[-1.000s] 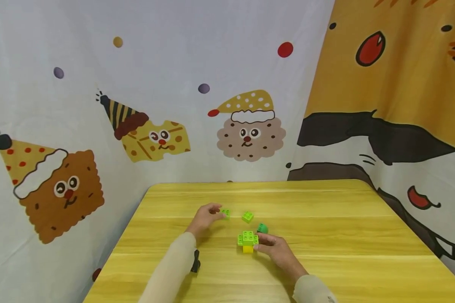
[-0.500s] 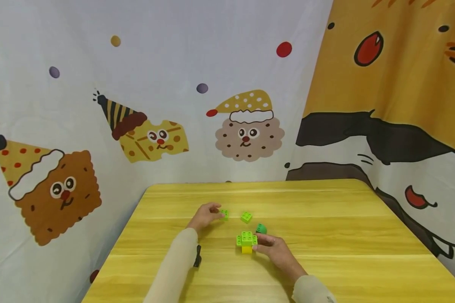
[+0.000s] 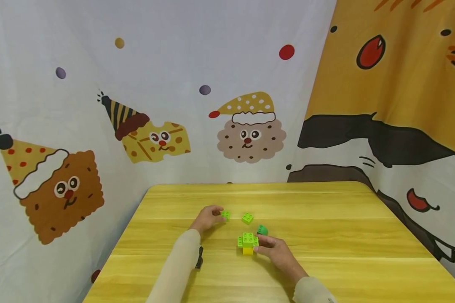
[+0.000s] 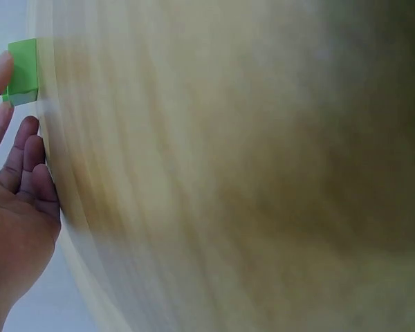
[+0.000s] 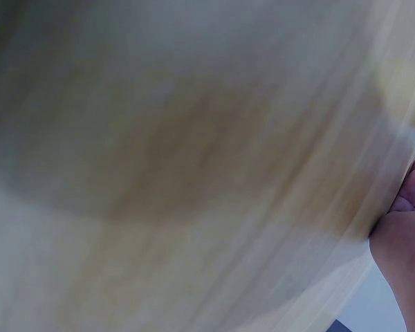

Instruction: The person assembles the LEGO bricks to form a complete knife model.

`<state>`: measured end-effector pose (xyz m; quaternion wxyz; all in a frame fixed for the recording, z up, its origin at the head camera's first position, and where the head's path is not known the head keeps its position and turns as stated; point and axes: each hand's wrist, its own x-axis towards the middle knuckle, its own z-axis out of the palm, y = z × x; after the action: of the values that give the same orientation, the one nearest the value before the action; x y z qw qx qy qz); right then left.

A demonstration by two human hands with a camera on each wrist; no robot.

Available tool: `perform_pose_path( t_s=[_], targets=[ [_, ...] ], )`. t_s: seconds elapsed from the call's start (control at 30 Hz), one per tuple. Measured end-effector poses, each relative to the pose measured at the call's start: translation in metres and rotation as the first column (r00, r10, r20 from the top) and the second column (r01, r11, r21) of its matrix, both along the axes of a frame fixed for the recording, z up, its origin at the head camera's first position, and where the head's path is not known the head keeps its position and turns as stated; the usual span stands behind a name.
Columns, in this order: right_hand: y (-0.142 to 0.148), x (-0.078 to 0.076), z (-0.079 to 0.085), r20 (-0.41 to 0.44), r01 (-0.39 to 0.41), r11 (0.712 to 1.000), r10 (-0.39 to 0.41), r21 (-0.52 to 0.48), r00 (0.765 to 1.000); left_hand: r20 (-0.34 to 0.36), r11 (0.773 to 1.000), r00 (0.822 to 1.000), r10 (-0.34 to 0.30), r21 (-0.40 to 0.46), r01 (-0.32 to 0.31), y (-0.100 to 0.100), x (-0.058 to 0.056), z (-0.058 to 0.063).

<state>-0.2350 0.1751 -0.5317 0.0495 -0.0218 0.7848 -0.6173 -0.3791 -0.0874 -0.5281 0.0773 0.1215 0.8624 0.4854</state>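
My left hand (image 3: pixel 207 219) is at a small lime-green toy brick (image 3: pixel 226 216), thumb and forefinger pinching its near end. In the left wrist view that brick (image 4: pixel 23 67) sits against the tabletop at the fingertips, while the other fingers of the hand (image 4: pixel 17 207) are loosely bent. Thumb and fingers of my right hand (image 3: pixel 276 249) grip the right side of a small stack of bricks (image 3: pixel 248 240), lime green above a yellow block. Only part of the right hand (image 5: pixel 411 221) shows in the right wrist view; its fingertips are out of frame.
Beyond the stack, a loose lime-green brick (image 3: pixel 247 218) lies on the wooden table (image 3: pixel 326 219). A dark green, rounded brick (image 3: pixel 262 229) lies close behind the right fingers. A printed cloth (image 3: pixel 197 54) hangs behind the table.
Both hands keep nearly the same places on the bricks. The view shifts slightly with the head; no brick visibly moves on the table.
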Motion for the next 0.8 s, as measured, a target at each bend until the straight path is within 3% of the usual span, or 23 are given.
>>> perform_pose_path(
  t_s=[0.23,0.47,0.8],
  targets=[
    [-0.0002,0.0017,0.0017,0.015,-0.006,1.000,0.006,-0.023,1.000,-0.035,1.000,0.999,-0.018,-0.022,0.017,-0.0004,0.0013,0.0004],
    [-0.0004,0.0002,-0.0002,-0.010,0.001,1.000,-0.001,-0.018,1.000,-0.010,0.999,1.000,0.016,-0.035,-0.017,0.0022,0.0015,0.0023],
    [0.0006,0.0007,-0.0011,-0.017,0.002,1.000,-0.002,-0.018,1.000,-0.011,0.999,1.000,0.011,-0.052,-0.012,-0.0024,0.0024,0.0078]
  ],
)
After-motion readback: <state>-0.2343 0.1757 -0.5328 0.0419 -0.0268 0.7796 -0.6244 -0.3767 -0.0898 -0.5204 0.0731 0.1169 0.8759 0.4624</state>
